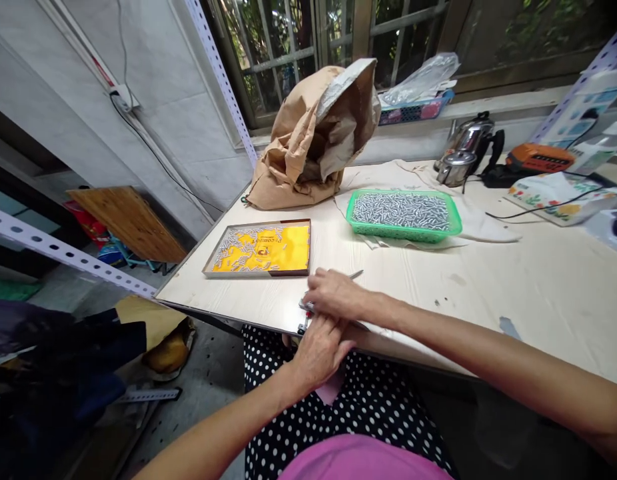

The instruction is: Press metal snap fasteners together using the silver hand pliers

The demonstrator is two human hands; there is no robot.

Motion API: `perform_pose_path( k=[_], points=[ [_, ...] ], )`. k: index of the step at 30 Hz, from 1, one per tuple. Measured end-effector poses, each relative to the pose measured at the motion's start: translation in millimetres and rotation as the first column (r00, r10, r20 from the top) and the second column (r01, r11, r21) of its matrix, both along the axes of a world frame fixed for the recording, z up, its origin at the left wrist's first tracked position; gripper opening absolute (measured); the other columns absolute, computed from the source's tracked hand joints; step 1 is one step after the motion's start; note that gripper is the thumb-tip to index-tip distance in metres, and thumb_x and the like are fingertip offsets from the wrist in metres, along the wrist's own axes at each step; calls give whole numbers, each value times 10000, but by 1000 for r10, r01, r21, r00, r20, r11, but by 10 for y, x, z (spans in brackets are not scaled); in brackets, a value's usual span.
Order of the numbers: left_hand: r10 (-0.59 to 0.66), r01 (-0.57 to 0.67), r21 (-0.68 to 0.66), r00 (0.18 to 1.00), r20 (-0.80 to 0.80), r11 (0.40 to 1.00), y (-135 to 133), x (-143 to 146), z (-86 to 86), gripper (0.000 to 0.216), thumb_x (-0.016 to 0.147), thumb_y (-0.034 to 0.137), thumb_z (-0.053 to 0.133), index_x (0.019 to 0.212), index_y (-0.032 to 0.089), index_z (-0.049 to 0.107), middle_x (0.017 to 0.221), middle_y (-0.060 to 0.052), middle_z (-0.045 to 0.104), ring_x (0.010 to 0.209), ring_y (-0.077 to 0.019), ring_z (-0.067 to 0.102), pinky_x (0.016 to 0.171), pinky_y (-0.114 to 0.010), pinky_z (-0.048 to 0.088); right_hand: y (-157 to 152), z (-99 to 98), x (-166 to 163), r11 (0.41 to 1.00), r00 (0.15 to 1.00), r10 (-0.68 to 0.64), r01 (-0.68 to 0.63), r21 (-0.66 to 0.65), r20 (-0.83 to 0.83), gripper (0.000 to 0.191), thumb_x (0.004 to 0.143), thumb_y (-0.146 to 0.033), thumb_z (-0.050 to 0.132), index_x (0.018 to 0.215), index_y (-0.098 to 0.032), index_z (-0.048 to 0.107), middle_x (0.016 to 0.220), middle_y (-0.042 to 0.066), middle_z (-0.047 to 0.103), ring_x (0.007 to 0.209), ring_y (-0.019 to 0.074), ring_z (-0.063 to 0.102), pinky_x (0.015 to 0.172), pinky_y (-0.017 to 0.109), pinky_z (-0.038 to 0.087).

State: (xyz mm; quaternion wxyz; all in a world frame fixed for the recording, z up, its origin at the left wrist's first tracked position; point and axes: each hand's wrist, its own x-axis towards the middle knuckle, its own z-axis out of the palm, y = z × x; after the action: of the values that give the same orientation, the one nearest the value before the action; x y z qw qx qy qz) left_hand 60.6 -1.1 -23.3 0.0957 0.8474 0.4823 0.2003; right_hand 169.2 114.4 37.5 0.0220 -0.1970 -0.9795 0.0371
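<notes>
Metal tool (308, 308) at table edge (223, 319); right hand (336, 293) fingers closed on it, left hand (321, 347) grip unclear.

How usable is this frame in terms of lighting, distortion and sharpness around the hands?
Head view: soft daylight from the barred window, no harsh glare on the pale wooden table; strong wide-angle bending at the edges, forearms stretched; the green plastic basket of small metal pieces is sharp; the left hand and right hand overlap at the table edge, hiding the small tool.
</notes>
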Motion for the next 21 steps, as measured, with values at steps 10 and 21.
perform_pose_path(
  k=[10, 21],
  points=[
    [-52, 17, 316, 993, 103, 949, -151, -660, 452, 219, 966, 173, 438, 1061, 180, 634, 909, -74, 684, 877, -184, 630, 809, -313, 540, -93, -311, -406, 960, 957, 274, -278, -30, -92, 39, 864, -182, 594, 891, -164, 617, 922, 67, 613, 891, 217, 506, 745, 339, 407],
    [498, -501, 45, 839, -220, 864, 1491, -1388, 578, 254, 953, 216, 451, 909, 159, 695, 957, -93, 630, 997, -234, 549, 857, -323, 434, 790, 256, 147, 917, 538, -384, 314, -245, -751, 134, 943, -246, 455, 984, -196, 573, 899, 57, 634, 778, 189, 589, 741, 307, 467]
  ],
)
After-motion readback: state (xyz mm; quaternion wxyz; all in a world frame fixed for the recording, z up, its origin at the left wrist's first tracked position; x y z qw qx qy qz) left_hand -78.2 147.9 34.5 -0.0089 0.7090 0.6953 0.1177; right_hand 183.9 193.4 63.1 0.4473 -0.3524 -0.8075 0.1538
